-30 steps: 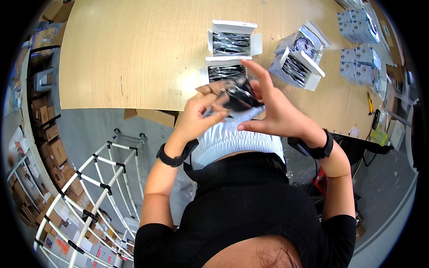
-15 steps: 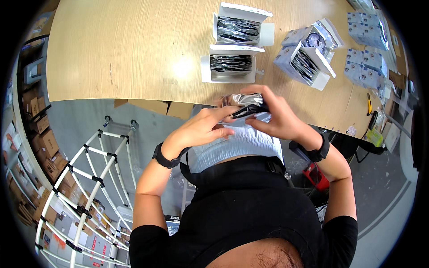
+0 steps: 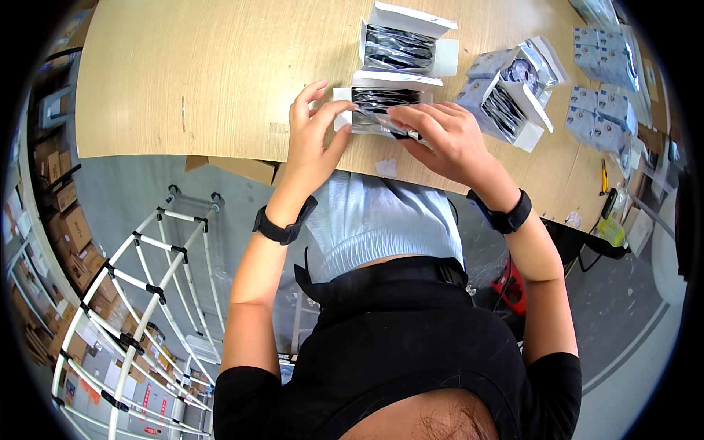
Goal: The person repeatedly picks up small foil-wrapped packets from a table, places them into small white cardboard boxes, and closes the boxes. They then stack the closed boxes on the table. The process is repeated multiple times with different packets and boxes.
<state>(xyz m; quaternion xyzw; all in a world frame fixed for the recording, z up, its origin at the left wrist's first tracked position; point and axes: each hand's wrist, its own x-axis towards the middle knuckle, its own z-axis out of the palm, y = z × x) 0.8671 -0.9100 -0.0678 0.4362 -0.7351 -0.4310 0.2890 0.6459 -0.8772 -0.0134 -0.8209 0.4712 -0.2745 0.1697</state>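
Note:
An open white box (image 3: pixel 430 97) near the table's front edge holds upright dark foil packets (image 3: pixel 385 97). My right hand (image 3: pixel 447 139) is closed on a shiny foil packet (image 3: pixel 375 122) at the box's near side; its fingers hide the packet's right part. At the box's left end is my left hand (image 3: pixel 315 132), fingers spread, with the index fingertip and thumb close to the left flap (image 3: pixel 342 110). Whether that hand touches the packet I cannot tell.
Behind it stands another open box (image 3: pixel 446 59) of foil packets. Two opened blue-white boxes (image 3: pixel 506 110) sit to the right, near wrapped box stacks (image 3: pixel 605 48). A yellow cutter (image 3: pixel 605 176) lies at the right edge. A white pipe rack (image 3: pixel 139 293) stands on the floor at left.
Both hands have moved forward from above my lap to the near box, bringing the foil packet there. My left hand has let go and its fingers have spread. A small pale piece now shows at the table edge.

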